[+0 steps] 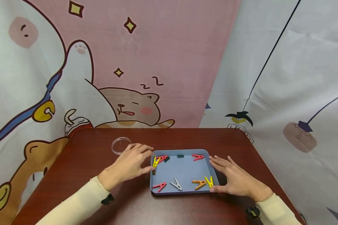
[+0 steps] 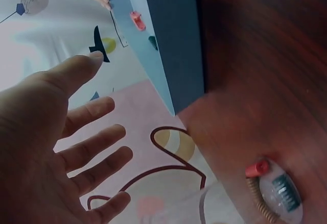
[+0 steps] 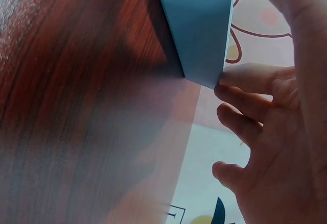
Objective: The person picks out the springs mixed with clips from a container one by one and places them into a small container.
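In the head view, we are seeing the blue-grey tray [image 1: 183, 172] lying on the worktop [image 1: 180, 207] between the left hand [image 1: 129, 164] and the right hand [image 1: 239, 180]; both hands are extending their fingers [image 1: 222, 163] loosely and are gripping nothing. We are judging that, if one side were going up before the other, the tray would be tilting and the loose clips [image 1: 200, 183] would be sliding to the low wall. The right thumb [image 1: 219, 188] is lying close to a yellow clip [image 1: 209, 182], so a careless closing could be catching it. The tray is looking shallow, with rounded corners and coloured clips lying along its sides. In the left wrist view, the left hand is appearing apart from the tray's plain outer wall; an uneven hold could be coming from this. In the right wrist view, the fingers are reaching the tray's corner, but we cannot tell how firmly; a one-sided push could be making the tray slip.
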The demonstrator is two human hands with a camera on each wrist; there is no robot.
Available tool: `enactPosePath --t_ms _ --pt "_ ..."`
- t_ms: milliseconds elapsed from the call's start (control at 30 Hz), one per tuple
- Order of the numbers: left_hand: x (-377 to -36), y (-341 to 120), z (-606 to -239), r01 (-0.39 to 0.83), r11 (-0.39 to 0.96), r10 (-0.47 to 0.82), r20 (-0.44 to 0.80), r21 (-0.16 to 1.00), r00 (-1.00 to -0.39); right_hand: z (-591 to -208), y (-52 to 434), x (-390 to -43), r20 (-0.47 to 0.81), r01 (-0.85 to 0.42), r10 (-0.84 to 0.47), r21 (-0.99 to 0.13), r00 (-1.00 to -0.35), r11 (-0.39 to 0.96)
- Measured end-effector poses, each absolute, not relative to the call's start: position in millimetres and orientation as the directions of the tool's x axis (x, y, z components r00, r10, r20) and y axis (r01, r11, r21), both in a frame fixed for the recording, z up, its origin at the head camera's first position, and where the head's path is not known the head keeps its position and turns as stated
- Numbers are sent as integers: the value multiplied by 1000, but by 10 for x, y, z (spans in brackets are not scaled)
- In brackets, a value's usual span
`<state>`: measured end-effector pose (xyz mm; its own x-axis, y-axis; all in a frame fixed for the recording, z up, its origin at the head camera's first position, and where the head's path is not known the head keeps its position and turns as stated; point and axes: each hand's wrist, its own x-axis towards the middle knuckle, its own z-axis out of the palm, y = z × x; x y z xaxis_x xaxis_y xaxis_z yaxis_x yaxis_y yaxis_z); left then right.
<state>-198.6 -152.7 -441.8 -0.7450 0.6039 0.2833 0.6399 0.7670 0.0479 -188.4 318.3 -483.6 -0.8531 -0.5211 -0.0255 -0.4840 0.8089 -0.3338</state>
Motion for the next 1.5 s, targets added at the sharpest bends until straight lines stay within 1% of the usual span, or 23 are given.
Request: enactPosePath --t_ms 233,433,533,767,867,1100,1500 --pt "-1998 -1408 -4483 629 776 604 230 46 -763 -4836 3189 -1894 -24 -489 -527 -336 -850 805" --pt "-2009 -1337 -4566 641 767 622 213 31 -754 -4847 3197 -1887 -28 -488 -525 -332 -851 808" --pt "-2017 -1312 -4584 642 765 622 209 41 -755 -4850 3197 -1884 -32 -487 -525 -327 -851 810" --pt "-2048 -1250 -4615 639 769 624 190 24 -758 -4838 3187 -1893 -33 -488 -523 -315 -852 814" --pt "-2045 -1246 -4652 624 781 612 170 24 -772 -4836 3182 -1889 -44 -484 -522 -314 -852 817" --pt "-2067 -1234 -4710 565 823 553 142 65 -821 -4834 3165 -1877 -44 -484 -523 -322 -851 814" --pt "-2022 -1142 -4745 491 859 478 117 144 -871 -4828 3181 -1875 -47 -488 -524 -304 -850 818"
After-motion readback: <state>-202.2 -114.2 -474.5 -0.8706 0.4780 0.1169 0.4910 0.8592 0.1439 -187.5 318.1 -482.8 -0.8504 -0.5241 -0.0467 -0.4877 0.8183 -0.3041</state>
